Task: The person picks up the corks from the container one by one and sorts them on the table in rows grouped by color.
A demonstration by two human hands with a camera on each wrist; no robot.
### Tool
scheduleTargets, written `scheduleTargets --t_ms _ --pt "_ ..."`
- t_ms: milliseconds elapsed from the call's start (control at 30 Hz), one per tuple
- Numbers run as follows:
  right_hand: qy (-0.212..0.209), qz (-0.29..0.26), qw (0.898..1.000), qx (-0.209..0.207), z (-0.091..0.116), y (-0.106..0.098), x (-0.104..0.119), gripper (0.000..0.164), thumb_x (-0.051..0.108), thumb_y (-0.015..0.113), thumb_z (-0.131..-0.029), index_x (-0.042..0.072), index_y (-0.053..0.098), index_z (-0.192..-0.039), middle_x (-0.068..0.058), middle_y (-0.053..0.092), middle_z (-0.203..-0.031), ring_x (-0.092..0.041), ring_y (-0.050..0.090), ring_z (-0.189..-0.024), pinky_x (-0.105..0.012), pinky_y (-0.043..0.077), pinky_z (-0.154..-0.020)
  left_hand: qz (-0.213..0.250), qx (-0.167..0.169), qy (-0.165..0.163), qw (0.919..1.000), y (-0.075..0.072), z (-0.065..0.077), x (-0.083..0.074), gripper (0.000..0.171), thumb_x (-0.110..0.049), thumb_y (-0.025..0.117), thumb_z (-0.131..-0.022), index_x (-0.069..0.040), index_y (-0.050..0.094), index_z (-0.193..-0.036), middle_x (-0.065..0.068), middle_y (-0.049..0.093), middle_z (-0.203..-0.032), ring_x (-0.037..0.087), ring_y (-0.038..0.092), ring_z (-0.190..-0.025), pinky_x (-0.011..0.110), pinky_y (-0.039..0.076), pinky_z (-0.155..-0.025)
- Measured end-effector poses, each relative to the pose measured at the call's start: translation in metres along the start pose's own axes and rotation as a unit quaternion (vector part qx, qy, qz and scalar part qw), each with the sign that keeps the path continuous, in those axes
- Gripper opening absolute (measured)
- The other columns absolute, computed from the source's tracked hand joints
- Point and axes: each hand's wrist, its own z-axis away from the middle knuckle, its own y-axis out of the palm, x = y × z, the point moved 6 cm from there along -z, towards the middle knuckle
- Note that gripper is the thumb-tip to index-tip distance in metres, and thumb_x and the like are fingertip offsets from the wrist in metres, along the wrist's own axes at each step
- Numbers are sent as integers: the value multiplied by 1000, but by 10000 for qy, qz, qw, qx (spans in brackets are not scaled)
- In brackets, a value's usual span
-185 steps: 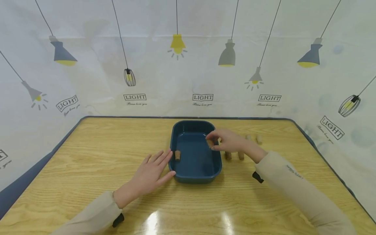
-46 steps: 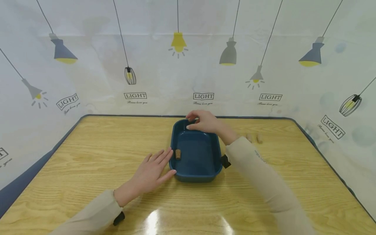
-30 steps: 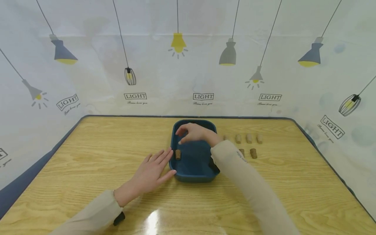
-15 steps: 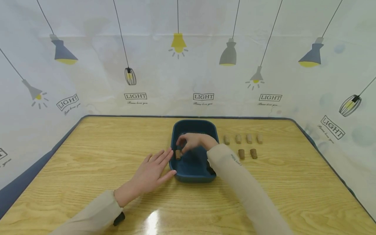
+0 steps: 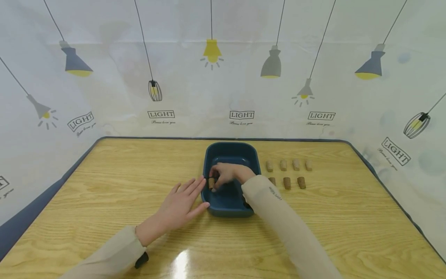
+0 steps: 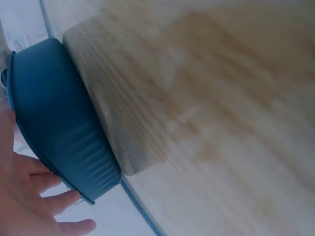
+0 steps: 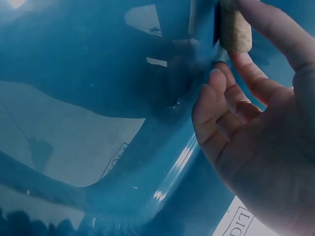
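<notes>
A deep blue rectangular dish (image 5: 231,212) stands on the table with one brown cork (image 5: 211,183) inside, against its left wall. My right hand (image 5: 225,174) reaches into the dish and pinches that cork. In the right wrist view the thumb and index finger are at the ends of the cork (image 7: 235,30), with the other fingers bent below. My left hand (image 5: 177,204) lies along the dish's left side, fingers straight and spread, fingertips touching the rim. The left wrist view shows its fingers beside the dish's outer wall (image 6: 61,118).
Right of the dish, several corks (image 5: 283,165) stand in a back row, with more corks (image 5: 287,183) in a row in front, partly hidden by my right sleeve (image 5: 261,190). The wooden table (image 5: 139,162) ends at a printed wall sheet (image 5: 195,85).
My right hand, holding a cork at the dish's right side 6.2 seconds ago, later passed over the back of the dish. It has since come down to the cork inside. The left hand stays put.
</notes>
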Motion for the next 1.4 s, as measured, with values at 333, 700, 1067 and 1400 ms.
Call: scheduleTargets --t_ms 333,700,1067,1400 --pt "-46 218 9996 -174 0 -3 2 38 24 73 -73 15 54 -105 1 49 -100 -14 46 -89 -28 39 -78 -62 -78 25 9999 0 0 0 66 -52 34 -91 -5 33 -137 8 29 -140 27 30 -124 55 26 -92" --pt "-571 200 9976 -330 12 -24 11 35 12 68 -75 11 57 -109 1 54 -105 -13 48 -98 -28 39 -83 -14 -79 21 10000 0 0 -1 66 -51 36 -90 -4 33 -137 8 28 -140 28 29 -125 55 25 -93" --pt "-855 165 9945 -586 37 -56 22 34 11 67 -77 12 57 -109 3 54 -103 -13 50 -96 -27 41 -79 -47 -191 72 9998 0 1 -1 66 -52 35 -90 -5 34 -136 9 30 -139 28 31 -123 55 27 -91" --pt "-1008 408 9921 -624 61 -60 16 38 14 67 -78 10 56 -114 0 56 -105 -14 51 -90 -28 42 -76 -39 -8 -25 10000 2 0 -1 66 -51 34 -91 -6 30 -138 7 26 -141 27 28 -125 54 25 -93"
